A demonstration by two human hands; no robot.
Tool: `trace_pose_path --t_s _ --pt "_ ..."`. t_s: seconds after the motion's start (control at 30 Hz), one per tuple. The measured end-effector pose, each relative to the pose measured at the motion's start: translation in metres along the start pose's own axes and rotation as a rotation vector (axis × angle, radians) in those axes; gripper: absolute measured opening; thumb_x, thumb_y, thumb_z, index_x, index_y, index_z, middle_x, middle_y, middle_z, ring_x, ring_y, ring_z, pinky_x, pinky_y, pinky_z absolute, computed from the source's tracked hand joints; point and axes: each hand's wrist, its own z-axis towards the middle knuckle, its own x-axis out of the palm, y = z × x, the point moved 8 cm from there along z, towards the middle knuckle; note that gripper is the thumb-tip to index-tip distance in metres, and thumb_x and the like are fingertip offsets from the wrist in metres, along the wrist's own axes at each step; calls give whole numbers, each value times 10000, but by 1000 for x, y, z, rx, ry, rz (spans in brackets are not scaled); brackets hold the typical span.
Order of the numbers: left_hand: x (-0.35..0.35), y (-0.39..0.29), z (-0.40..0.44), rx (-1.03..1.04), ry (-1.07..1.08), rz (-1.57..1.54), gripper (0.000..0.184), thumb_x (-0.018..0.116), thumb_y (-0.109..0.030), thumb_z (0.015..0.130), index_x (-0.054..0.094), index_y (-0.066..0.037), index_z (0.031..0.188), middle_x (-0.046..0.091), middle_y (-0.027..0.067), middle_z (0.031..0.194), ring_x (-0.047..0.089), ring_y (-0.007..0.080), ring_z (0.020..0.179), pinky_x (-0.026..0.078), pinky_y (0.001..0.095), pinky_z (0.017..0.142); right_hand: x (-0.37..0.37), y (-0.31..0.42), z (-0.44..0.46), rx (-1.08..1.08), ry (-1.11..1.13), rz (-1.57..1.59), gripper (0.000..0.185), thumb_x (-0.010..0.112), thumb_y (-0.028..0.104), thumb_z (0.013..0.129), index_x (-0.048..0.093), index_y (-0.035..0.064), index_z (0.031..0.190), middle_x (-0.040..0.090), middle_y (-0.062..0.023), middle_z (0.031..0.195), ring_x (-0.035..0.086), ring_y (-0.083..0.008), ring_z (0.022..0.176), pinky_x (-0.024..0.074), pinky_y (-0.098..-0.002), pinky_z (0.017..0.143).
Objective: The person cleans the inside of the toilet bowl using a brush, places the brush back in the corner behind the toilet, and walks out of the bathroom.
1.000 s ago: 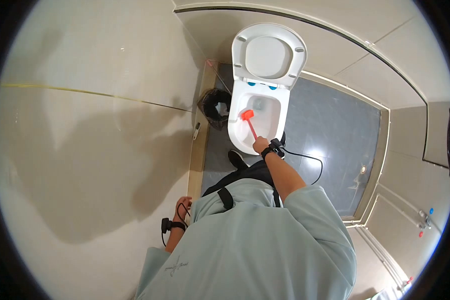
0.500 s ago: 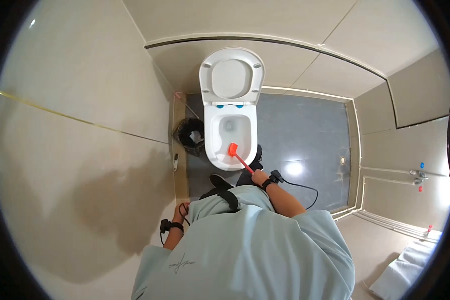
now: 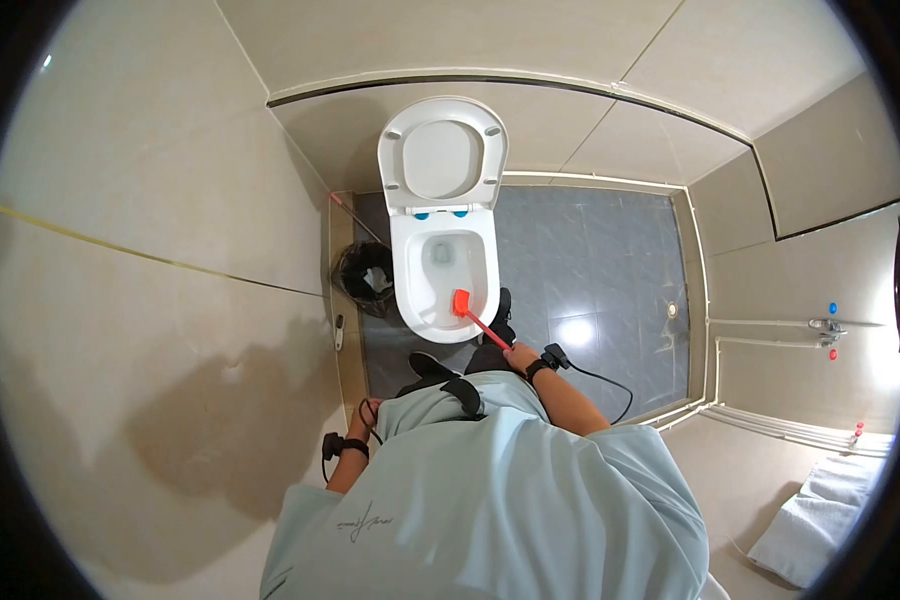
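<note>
My right hand (image 3: 519, 356) is closed around the handle of a red toilet brush (image 3: 488, 332). The brush's head rests inside the front right part of the white toilet (image 3: 408, 310), near the inner wall of the bowl. Lid and seat are both raised against the back wall. My left hand (image 3: 368, 410) hangs at my left side by the hem of my pale shirt, a black cable looping beside it. Its fingers are mostly hidden. Both wrists wear black straps with small cabled devices.
A black-lined bin (image 3: 355, 290) stands left of the toilet, with a stick (image 3: 358, 217) leaning behind it. A small white-and-black object (image 3: 340, 332) lies on the left ledge. Taps (image 3: 830, 331) and pipes run along the right wall; a white cloth (image 3: 810, 525) is at lower right.
The view has shifted, so the toilet appears further left. Within the bowl, the brush head has moved a little to the right. My left hand stays at my side.
</note>
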Motion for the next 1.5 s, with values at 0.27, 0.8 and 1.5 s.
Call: trace_pose_path --t_s 0.27,0.8,1.5 --pt "-8 72 -44 -403 -85 58 281 467 -237 745 568 22 704 538 64 583 491 171 513 368 249 457 -10 20 5 -74 -50 -286 300 480 305 768 573 29 840 579 -182 829 553 -339 806 438 -418 700" --pt "-12 34 2 -187 -85 -366 140 444 -78 745 534 -15 830 497 41 598 484 134 528 397 243 490 -13 61 7 -145 -115 -160 226 516 225 733 558 7 775 577 -214 772 569 -341 760 464 -396 663" --pt "1 78 11 -267 -5 -367 177 429 -164 794 551 -45 840 518 48 626 511 133 567 405 239 489 -18 41 -19 -21 30 14 216 475 185 725 548 15 838 568 -219 831 556 -360 787 453 -423 669"
